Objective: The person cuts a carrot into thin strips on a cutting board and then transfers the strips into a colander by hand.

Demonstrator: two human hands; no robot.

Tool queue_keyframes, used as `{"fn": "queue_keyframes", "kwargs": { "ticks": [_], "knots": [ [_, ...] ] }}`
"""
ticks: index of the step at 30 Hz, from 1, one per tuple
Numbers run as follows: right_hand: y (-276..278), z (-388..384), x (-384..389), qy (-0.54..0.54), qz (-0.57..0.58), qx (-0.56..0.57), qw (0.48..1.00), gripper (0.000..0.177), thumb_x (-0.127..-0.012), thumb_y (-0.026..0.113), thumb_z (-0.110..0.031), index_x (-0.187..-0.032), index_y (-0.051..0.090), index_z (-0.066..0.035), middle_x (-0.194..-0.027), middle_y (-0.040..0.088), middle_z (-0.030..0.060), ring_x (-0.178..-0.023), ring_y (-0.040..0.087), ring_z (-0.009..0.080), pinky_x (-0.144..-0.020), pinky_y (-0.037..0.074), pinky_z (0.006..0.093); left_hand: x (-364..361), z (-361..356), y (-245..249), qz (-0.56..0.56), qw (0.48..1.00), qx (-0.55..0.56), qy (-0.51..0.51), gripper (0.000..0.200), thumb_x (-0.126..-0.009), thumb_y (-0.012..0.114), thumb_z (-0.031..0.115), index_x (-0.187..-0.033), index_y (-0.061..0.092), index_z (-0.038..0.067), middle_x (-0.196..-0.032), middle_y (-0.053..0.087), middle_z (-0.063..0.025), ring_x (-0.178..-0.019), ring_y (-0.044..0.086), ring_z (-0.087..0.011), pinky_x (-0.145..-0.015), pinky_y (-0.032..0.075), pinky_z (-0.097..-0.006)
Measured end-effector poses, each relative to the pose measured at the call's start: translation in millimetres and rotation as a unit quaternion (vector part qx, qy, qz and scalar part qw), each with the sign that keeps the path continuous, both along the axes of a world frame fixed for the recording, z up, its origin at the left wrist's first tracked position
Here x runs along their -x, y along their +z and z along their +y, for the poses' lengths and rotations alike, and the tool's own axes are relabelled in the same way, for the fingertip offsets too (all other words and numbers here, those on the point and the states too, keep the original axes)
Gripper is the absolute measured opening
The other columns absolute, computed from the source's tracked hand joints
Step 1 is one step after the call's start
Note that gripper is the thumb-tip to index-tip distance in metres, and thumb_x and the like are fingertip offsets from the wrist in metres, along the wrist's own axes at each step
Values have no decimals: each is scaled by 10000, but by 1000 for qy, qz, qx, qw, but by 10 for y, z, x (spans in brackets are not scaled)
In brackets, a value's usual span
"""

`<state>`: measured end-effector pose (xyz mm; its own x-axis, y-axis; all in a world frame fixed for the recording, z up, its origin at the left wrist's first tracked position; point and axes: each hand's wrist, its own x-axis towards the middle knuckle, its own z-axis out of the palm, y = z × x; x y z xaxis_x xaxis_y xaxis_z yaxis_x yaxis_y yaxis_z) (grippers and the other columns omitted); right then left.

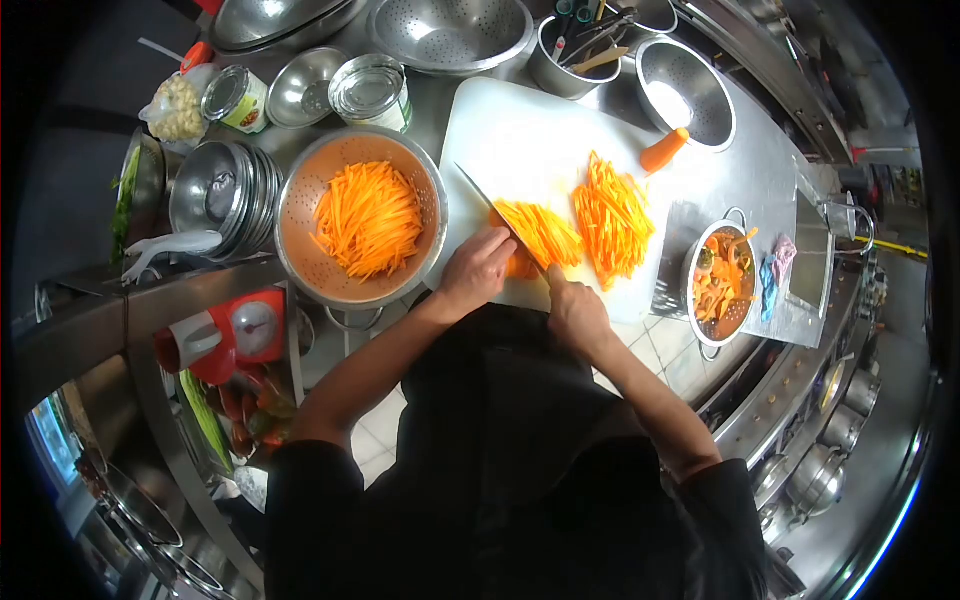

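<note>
- Steel worktop (690, 195) spreads ahead of me in a busy kitchen
- My left hand (474, 268) presses curled fingers onto a carrot piece (519, 266), close against the blade; I'd say the curl steadies it and keeps my fingertips off the edge
- My right hand (580, 308) is closed around the handle end of a knife (480, 190), its tip pointing forward and leftward, probably so the edge runs slantwise through the carrot
- Just right of the blade lie cut strips (540, 232); further right of my fingers sits a second heap (613, 222), likely kept apart to leave the knife room
- Under both hands is a white cutting board (520, 115), reaching well beyond my fingertips
- Left of my left hand, a colander (432, 215) holds shredded carrot (368, 218), presumably near for a short reach
- Right of my right hand, a smaller colander (690, 275) holds peelings (718, 300), I suppose to keep scraps off the strips; a cloth (780, 262) lies past it
- Ahead and right of my fingers, a peeled carrot (664, 150) rests by the board's edge
- Farthest ahead stand a utensil pot (565, 75) and a perforated bowl (450, 40); pale floor tiles (655, 345) show below
</note>
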<state>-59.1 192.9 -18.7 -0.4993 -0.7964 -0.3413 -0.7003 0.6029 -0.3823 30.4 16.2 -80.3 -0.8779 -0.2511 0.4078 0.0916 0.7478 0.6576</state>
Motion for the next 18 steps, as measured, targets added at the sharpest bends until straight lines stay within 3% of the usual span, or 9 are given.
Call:
{"fn": "queue_keyframes", "kwargs": {
  "ticks": [2,6,16,18],
  "knots": [
    [235,-38,28,3,-18,-47,999,264,-763,522,24,-1002,413,-6,-638,598,259,-639,614,451,-598,484,544,12,17,-36,4,1000,-6,10,199,-699,578,-75,-889,599,-22,-940,584,-152,-881,588,-338,-733,494,-407],
    [-82,-4,-29,3,-1,-17,1000,220,-803,488,-1,-1012,420,-8,-640,600,260,-637,618,446,-591,485,543,6,37,-12,24,999,-26,29,193,-697,581,-74,-881,593,-16,-931,585,-148,-870,588,-334,-722,494,-407],
    [30,-87,-62,-3,4,-4,1000,186,-817,481,-9,-997,434,-12,-650,603,270,-633,610,456,-606,481,547,-69,31,-4,5,1000,-13,24,166,-701,581,-86,-855,584,-25,-908,579,-160,-862,582,-340,-722,492,-401],
    [185,-92,-39,-17,-29,-43,999,189,-817,483,-12,-1001,438,-9,-666,609,273,-644,612,459,-612,479,551,-23,3,3,-8,1000,-11,20,167,-701,581,-86,-857,587,-28,-906,577,-165,-865,581,-343,-728,491,-402]
  ]
}}
